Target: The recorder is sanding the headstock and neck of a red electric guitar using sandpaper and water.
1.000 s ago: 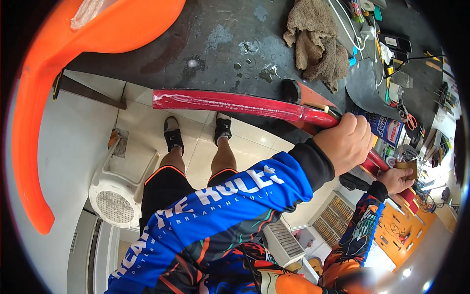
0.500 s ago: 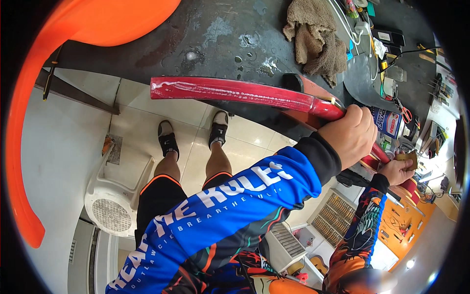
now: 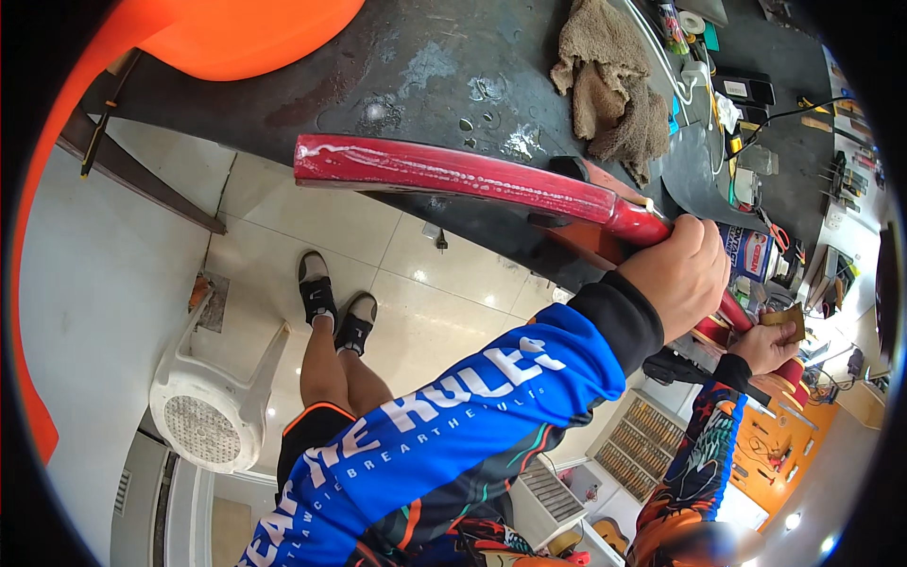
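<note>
A long, glossy red guitar (image 3: 453, 178), seen nearly edge-on, reaches from the bench's near edge toward the right. Whitish wet streaks run along its broad left part. My left hand (image 3: 682, 279) is closed round the narrower neck, just past the step where the wide part ends. Farther along the neck, my right hand (image 3: 763, 348) pinches a small folded brown sheet, which looks like sandpaper (image 3: 784, 323). Part of the neck is hidden beneath both hands. Behind the guitar, a reddish-brown wedge-shaped piece with a black end (image 3: 588, 173) rests at the bench edge.
The dark bench (image 3: 378, 71) has wet patches and a crumpled brown towel (image 3: 609, 85). A blue can (image 3: 746, 253), scissors (image 3: 778, 234) and cables crowd its right side. An orange curved object (image 3: 250, 38) fills the upper left. A white stool (image 3: 203, 425) stands on the tiled floor.
My feet have come closer together on the floor. The view has shifted slightly. Both hands keep their hold in almost the same places along the guitar.
</note>
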Available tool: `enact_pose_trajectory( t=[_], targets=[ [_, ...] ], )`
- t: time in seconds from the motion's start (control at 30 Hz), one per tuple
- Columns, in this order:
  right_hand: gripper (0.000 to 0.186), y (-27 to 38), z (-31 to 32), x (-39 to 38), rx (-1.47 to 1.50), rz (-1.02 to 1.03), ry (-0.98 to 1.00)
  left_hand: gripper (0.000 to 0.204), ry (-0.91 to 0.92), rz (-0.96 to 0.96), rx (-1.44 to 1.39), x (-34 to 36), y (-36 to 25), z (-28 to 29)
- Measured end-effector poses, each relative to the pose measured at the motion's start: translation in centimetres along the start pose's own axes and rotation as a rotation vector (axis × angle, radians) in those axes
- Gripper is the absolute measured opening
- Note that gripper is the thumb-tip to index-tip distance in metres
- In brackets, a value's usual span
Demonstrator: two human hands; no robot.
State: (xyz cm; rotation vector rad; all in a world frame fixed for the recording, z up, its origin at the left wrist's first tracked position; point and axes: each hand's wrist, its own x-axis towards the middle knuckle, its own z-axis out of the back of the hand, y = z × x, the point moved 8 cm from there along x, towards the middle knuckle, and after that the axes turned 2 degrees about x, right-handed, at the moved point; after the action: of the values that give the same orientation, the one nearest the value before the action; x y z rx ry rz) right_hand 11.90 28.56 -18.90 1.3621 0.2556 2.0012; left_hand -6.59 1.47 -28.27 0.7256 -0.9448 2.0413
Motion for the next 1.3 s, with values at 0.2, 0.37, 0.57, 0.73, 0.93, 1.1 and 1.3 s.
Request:
enact_pose_trajectory(
  t=[0.2, 0.37, 0.57, 0.73, 0.93, 1.1, 1.3],
  targets=[
    [0.036, 2.2, 1.2, -0.2, -0.125, 0.014, -0.101, 0.013, 0.003, -0.002, -0.012, 0.0, -0.1, -0.3],
    [0.034, 10.5, 0.8, -1.5, 0.093, -0.006, 0.066, 0.013, 0.020, 0.005, -0.004, 0.1, -0.2, -0.2],
    [0.030, 22.0, -6.5, -12.0, 0.498, -0.312, 0.840, 0.011, 0.106, 0.003, -0.002, 0.1, -0.4, -0.7],
    [0.027, 28.9, -12.7, -16.6, 0.257, -0.152, 1.178, 0.013, 0.230, -0.018, -0.010, -0.6, -0.6, -1.1],
    [0.025, 29.4, -16.7, -20.4, 0.074, -0.333, 1.380, 0.012, 0.180, -0.020, 0.008, -0.5, -0.3, -0.4],
    [0.021, 28.9, -16.8, -20.2, 0.037, -0.226, 1.337, 0.012, 0.164, -0.021, 0.008, -0.7, 0.2, 0.1],
    [0.022, 29.8, -17.4, -19.7, -0.038, -0.173, 1.298, 0.011, 0.158, -0.023, -0.004, -1.0, 0.3, 0.7]
  ],
)
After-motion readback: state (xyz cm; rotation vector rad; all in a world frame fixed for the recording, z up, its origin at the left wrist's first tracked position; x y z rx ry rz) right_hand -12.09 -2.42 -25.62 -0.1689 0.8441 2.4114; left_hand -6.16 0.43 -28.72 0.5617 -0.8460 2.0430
